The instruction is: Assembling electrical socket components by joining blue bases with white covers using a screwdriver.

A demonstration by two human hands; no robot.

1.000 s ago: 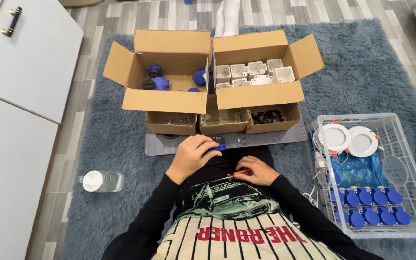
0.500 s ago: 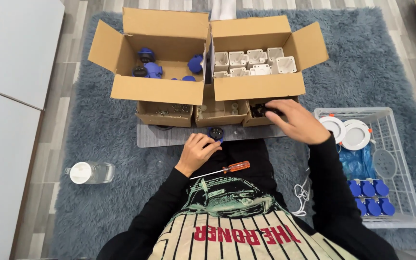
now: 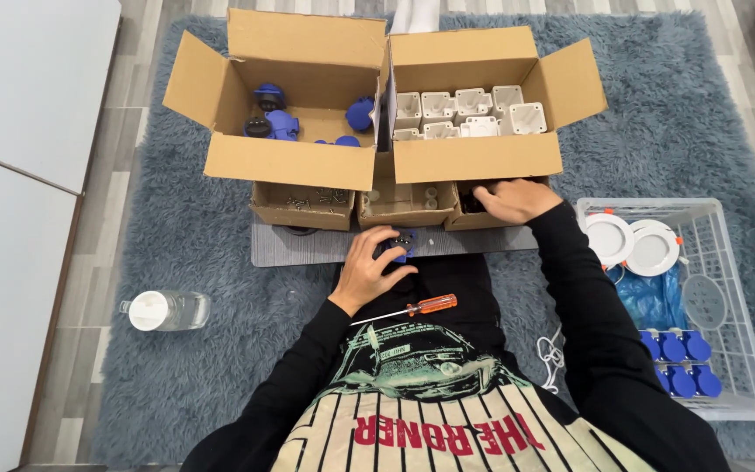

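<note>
1. At twelve o'clock, past the person's lap, the right hand [image 3: 516, 199] reaches into the rightmost small cardboard tray [image 3: 482, 210]; its fingertips are sunk behind the tray's front wall, so I cannot tell how far they are spread or whether they pinch anything inside.
2. What fills that tray is dark and too small to make out.
3. At the eleven o'clock side of the lap, the left hand [image 3: 376, 267] curls loosely over a blue-and-black plug part [image 3: 399, 246] resting on the grey board [image 3: 290, 247]; fingers wrap its near side, thumb underneath, and most of the part is hidden by them.
4. An orange-handled screwdriver [image 3: 408, 309] lies free on the lap just below the left hand, touched by neither hand.
5. Two more small trays [image 3: 301, 203] sit left of the right hand along the board; their contents are small bits I cannot identify.
6. Behind them, the left big carton [image 3: 288, 162] holds blue plugs, the right carton [image 3: 477, 157] holds white square boxes.
7. At three o'clock, a white wire basket [image 3: 727, 262] holds round white lamps, a blue bag and blue caps; its far corner is cut off by the sleeve.
8. At nine o'clock a clear water bottle [image 3: 168, 309] lies on the grey rug [image 3: 176, 236].
</note>
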